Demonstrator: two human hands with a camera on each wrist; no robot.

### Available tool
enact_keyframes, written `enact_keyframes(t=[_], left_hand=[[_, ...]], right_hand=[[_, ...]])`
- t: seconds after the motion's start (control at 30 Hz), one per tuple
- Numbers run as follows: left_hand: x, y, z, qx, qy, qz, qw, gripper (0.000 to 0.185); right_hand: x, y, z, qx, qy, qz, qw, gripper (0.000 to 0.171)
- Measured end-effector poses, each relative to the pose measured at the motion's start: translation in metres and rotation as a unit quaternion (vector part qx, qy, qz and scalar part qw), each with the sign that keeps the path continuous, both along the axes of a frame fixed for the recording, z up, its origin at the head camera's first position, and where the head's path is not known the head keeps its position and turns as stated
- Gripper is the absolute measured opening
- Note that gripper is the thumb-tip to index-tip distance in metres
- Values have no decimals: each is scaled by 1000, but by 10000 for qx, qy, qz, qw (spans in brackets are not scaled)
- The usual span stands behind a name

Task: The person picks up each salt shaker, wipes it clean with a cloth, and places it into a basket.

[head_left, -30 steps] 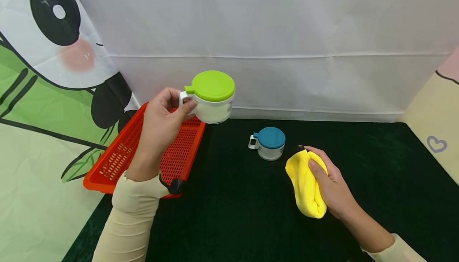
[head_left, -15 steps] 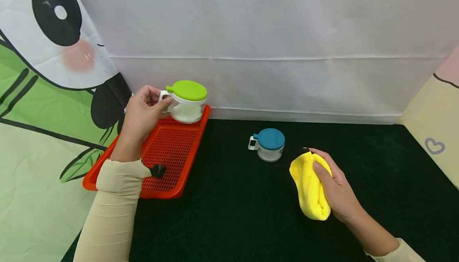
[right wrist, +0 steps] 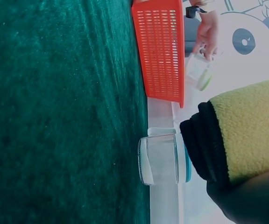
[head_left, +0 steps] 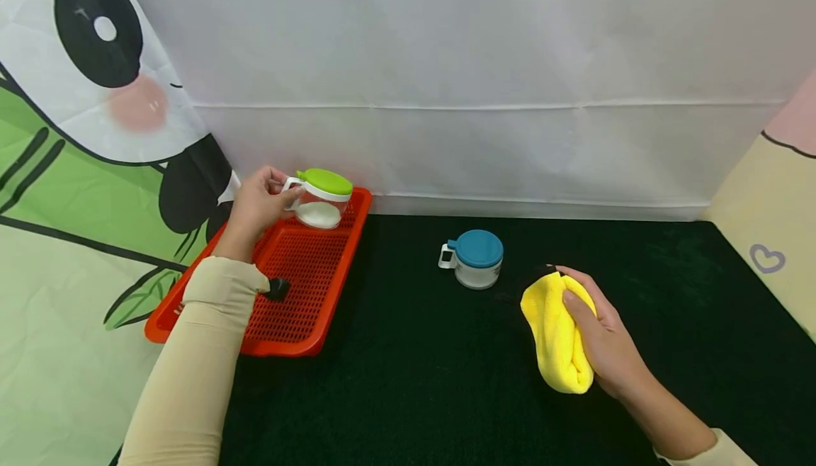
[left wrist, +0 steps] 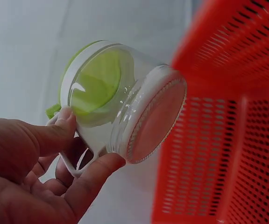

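Note:
My left hand pinches the white handle of a clear jar with a green lid. In the left wrist view the jar is tilted, with white contents at its base and the thumb and fingers round its handle. It hangs over the far end of the red basket. My right hand grips a folded yellow towel over the right half of the table. Left of the towel, a similar jar with a blue lid stands upright on the dark green cloth.
The slotted basket wall rises above the green tablecloth. A white backdrop hangs behind the table's far edge. A printed panda sheet borders the left side, and a cream panel with a heart borders the right.
My left hand has carried the green-lidded jar left and down, over the basket's far end. The right hand with the towel has shifted slightly right; the blue-lidded jar stays in place.

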State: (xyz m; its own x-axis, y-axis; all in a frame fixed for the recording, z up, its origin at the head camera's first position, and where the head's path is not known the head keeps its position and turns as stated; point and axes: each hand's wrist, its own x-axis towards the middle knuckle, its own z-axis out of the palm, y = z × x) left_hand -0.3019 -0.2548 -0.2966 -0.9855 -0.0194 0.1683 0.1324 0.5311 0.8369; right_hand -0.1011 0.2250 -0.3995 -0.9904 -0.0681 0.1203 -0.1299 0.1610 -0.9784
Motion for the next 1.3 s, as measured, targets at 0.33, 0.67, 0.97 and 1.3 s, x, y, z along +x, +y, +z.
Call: enact_keyframes(t=[0.33, 0.67, 0.97, 1.3], left_hand=[[-16, -5, -24, -1393, -543, 279, 9884, 31], [-15, -7, -40, -2441, -690, 105, 9672, 27], [-4, -24, -43, -3073, -656, 377, 9486, 27], [1, -37, -47, -3715, -1257, 183, 9197, 22]], right_hand=[[0, -2, -3, -50, -148, 66, 9999, 39], [2, -2, -5, 47, -198, 18, 9998, 40], [4, 1, -10, 172, -241, -67, 9995, 41], [2, 3, -12, 274, -121, -104, 9995, 40]])
